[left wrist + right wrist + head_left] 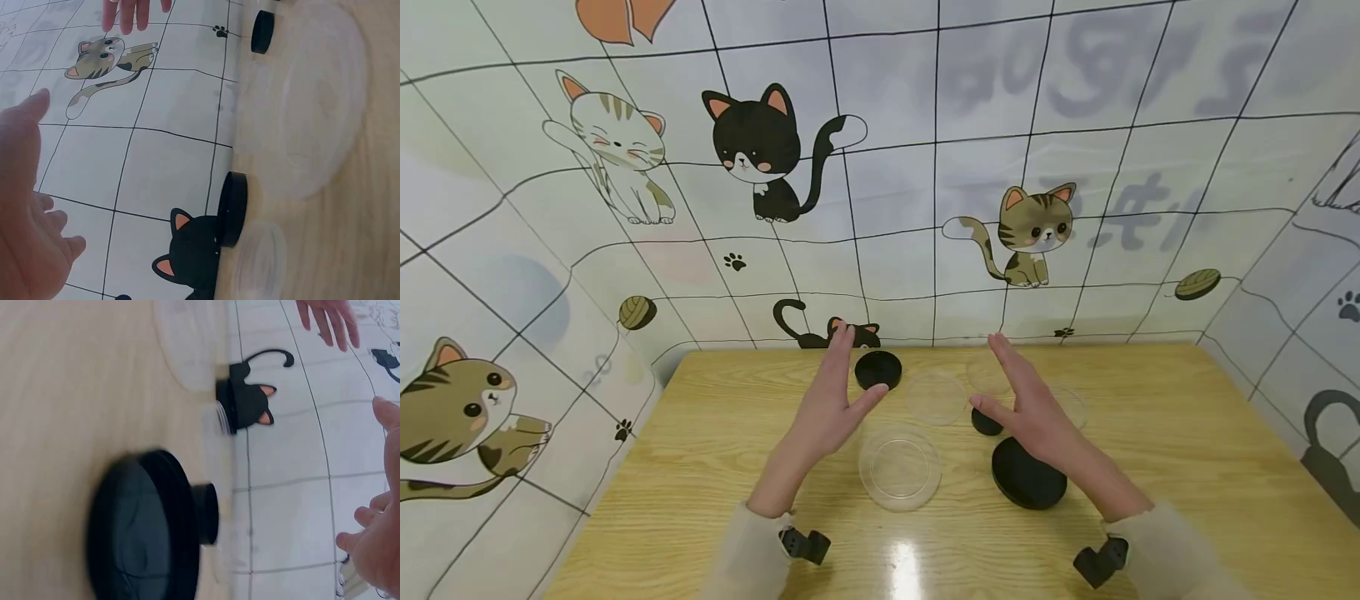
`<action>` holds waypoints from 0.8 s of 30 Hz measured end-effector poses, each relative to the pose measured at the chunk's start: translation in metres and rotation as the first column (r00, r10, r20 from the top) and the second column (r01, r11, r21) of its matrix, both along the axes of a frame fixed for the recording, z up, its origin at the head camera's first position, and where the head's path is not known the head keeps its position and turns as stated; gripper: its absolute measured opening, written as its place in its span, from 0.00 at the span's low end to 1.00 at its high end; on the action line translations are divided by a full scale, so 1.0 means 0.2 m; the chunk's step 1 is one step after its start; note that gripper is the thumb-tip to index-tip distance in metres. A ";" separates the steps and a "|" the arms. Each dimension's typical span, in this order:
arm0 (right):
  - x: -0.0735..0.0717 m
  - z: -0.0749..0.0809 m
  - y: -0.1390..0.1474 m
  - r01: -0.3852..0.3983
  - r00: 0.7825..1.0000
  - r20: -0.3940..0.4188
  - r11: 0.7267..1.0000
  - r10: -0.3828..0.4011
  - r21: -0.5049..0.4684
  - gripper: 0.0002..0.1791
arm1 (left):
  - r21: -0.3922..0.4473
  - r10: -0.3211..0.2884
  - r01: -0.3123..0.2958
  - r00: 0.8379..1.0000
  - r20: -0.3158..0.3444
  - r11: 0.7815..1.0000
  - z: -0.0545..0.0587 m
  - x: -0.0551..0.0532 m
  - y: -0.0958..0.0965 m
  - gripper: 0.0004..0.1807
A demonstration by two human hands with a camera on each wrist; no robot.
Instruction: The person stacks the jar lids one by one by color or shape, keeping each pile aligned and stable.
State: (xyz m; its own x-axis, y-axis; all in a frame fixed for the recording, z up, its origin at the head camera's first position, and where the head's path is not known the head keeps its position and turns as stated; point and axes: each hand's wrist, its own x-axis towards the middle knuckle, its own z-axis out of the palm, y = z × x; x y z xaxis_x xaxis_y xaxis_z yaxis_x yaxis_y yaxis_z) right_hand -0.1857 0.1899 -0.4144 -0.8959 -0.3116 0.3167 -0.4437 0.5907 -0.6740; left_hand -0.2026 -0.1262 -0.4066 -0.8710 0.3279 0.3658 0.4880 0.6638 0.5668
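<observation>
My left hand (831, 408) is raised over the table with its fingers straight and its thumb spread, holding nothing. Opposite it, my right hand (1037, 412) is held up the same way, also with nothing in it. Below and beside the right hand lie a large black round lid (1028, 472) and a small black lid (986, 422), which the hand partly overlaps in the head view. Near the left fingertips is a medium black lid (878, 370). Between the forearms lies a clear round plastic piece (900, 467), with another clear disc (936, 397) behind it.
Two more faint clear round pieces, one at the back (987, 375) and one beyond the right hand (1069, 406), lie on the wooden table (700, 467). A cat-printed cloth wall (895, 183) stands along the table's back edge and at both sides.
</observation>
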 end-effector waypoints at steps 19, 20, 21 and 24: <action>0.13 -0.23 -0.20 -0.075 0.894 0.414 0.967 0.173 -0.242 0.58 | 0.614 -0.218 -0.098 0.881 0.419 0.783 -0.25 0.33 -0.14 0.55; 0.13 -0.23 -0.20 -0.074 0.895 0.415 0.970 0.167 -0.231 0.58 | 0.619 -0.221 -0.110 0.875 0.432 0.778 -0.27 0.34 -0.14 0.55; 0.13 -0.24 -0.21 -0.075 0.896 0.413 0.972 0.164 -0.224 0.58 | 0.617 -0.217 -0.123 0.868 0.447 0.777 -0.29 0.36 -0.14 0.54; 0.13 -0.26 -0.22 -0.094 0.907 0.386 0.974 0.169 -0.206 0.58 | 0.608 -0.218 -0.147 0.847 0.484 0.780 -0.32 0.37 -0.16 0.52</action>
